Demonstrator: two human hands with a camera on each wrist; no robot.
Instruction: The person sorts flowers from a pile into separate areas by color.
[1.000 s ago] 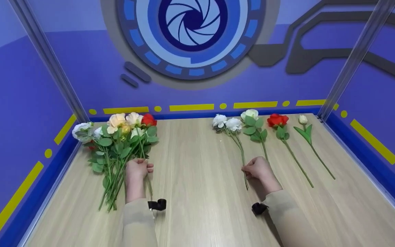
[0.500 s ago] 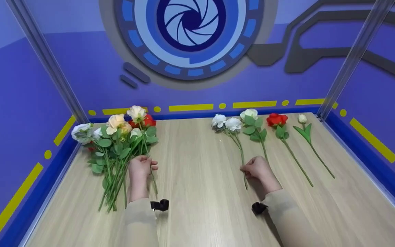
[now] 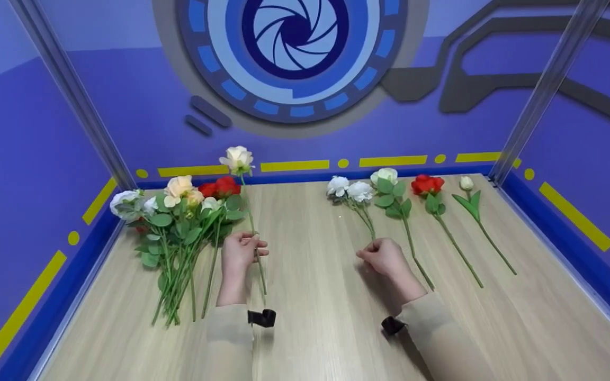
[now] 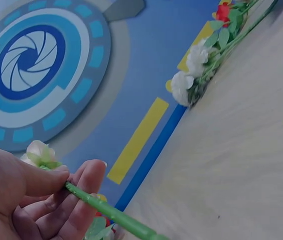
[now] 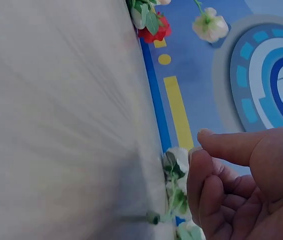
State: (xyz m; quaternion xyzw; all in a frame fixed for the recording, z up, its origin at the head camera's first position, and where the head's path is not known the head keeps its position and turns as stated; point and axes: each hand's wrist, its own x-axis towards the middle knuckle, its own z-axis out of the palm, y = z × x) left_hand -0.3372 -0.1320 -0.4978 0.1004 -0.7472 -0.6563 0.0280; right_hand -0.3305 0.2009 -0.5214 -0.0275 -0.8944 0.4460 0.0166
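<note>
In the head view my left hand (image 3: 241, 254) pinches the stem of a cream rose (image 3: 238, 160), held upright to the right of a flower pile (image 3: 180, 233). The left wrist view shows its green stem (image 4: 114, 215) between thumb and fingers. My right hand (image 3: 387, 258) is over the lower stem of the white flowers (image 3: 359, 191), hiding part of it. Seen from the right wrist, its fingers (image 5: 211, 195) are loosely bent, with a small gap at the thumb and nothing in it. A green stem end (image 5: 153, 217) shows below that hand.
On the right of the wooden table (image 3: 305, 317) lie a white rose (image 3: 385, 177), a red rose (image 3: 428, 184) and a white tulip (image 3: 466, 183), side by side. Red blooms (image 3: 223, 187) sit at the pile's right edge. Printed purple panels (image 3: 294, 143) wall the table.
My left hand has drawn the cream rose up and right, away from the pile. My right hand has let go of the white flowers' stem and shifted slightly left.
</note>
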